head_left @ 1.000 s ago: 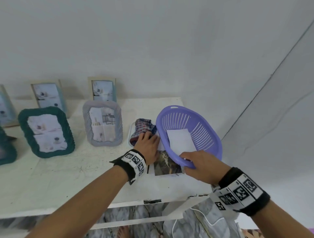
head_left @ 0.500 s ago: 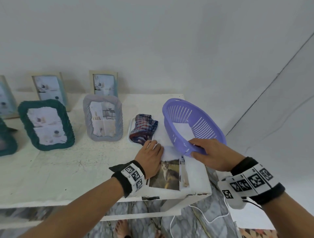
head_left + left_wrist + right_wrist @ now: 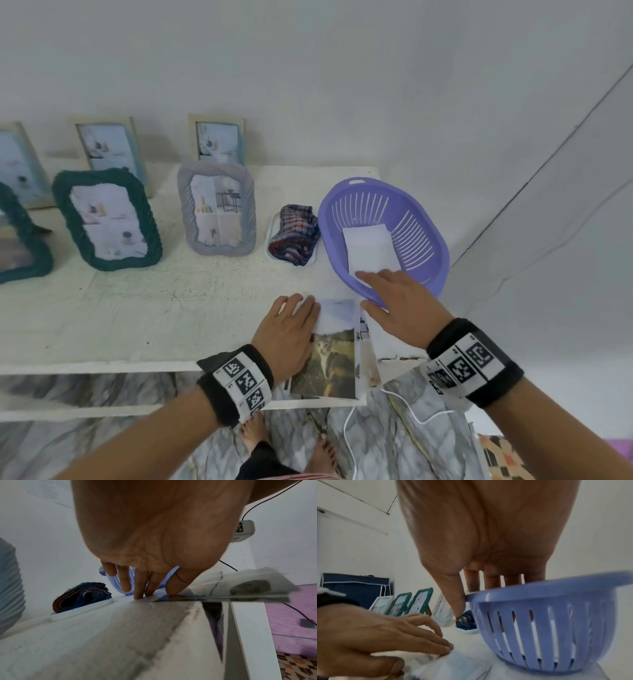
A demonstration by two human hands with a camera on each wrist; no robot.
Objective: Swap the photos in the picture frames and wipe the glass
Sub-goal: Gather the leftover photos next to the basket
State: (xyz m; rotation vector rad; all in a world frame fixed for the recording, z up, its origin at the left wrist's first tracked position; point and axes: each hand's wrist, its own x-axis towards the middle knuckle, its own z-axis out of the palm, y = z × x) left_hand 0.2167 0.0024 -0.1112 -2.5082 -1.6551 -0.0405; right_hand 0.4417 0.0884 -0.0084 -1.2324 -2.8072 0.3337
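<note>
A stack of loose photos [image 3: 334, 359], a cat picture on top, lies at the table's front edge and overhangs it. My left hand [image 3: 294, 315] presses flat on the stack's left side; the left wrist view shows its fingertips [image 3: 139, 595] and thumb down on the photos [image 3: 240, 588]. My right hand [image 3: 390, 291] holds the near rim of a purple slotted basket [image 3: 421, 219], fingers inside and thumb outside [image 3: 457, 601]. A white sheet [image 3: 370, 250] lies in the basket. Grey [image 3: 216, 212] and teal [image 3: 106, 219] frames stand on the left.
A checked cloth [image 3: 294, 236] sits on a small white tray between the grey frame and the basket. Three pale wooden frames [image 3: 219, 140] lean against the back wall. Another teal frame [image 3: 17, 240] is at the left edge. A white cable [image 3: 349, 428] hangs below the table.
My right hand lifted and tilted the basket off the photos, then brought it down level to the right. My left hand slid the photo stack toward the front edge.
</note>
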